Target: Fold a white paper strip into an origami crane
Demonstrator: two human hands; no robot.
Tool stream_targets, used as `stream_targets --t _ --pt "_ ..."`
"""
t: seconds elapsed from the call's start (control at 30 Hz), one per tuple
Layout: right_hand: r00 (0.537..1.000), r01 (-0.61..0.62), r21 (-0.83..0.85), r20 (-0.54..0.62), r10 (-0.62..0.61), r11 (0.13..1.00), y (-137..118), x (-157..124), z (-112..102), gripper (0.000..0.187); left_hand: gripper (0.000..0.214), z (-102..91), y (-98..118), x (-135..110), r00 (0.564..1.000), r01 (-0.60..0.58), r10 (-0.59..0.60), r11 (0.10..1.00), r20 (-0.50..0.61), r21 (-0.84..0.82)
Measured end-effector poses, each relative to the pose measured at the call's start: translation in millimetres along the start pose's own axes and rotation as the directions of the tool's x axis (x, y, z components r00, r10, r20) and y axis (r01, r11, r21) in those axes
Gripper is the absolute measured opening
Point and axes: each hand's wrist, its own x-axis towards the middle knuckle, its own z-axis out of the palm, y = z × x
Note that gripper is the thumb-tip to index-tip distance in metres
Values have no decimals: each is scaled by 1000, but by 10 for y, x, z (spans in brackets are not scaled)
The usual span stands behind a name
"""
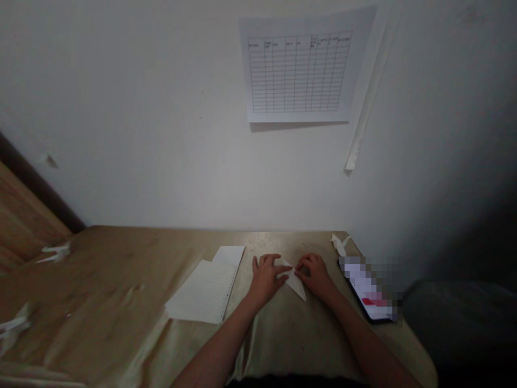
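A small white folded paper [297, 286] with a pointed lower end lies between my hands on the cloth-covered table. My left hand [267, 277] comes at it from the left, index finger stretched over its upper part and thumb at its left edge, so the paper is held between them. On the other side, my right hand [314, 274] has its fingers curled, with thumb and index fingertips pinching the paper's upper right edge. The fingertips of both hands nearly meet there and hide part of the folds.
Left of my hands lies a stack of loose-leaf paper [205, 288]. A lit phone [365, 288] rests at the right edge, with a folded paper figure [338, 245] behind it. More paper figures [56, 251] lie far left. A printed table sheet [299, 75] hangs on the wall.
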Motion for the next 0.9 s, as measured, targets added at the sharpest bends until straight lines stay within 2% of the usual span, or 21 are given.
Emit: stream_targets --t 0.1,0.3,0.57,0.9 --pt "1000 -12 12 -3 12 1000 9 -5 1 5 28 9 21 -27 999 -40 40 999 5 34" --pt "1000 -22 35 23 21 999 29 -16 -48 7 25 40 17 -40 1000 -7 7 999 -10 54" --pt "1000 8 9 12 -8 1000 47 -23 -57 5 33 124 31 -38 998 -66 67 994 -3 91" --pt "1000 -4 1 23 4 1000 47 -27 -73 6 36 96 65 -103 999 21 -25 995 39 95"
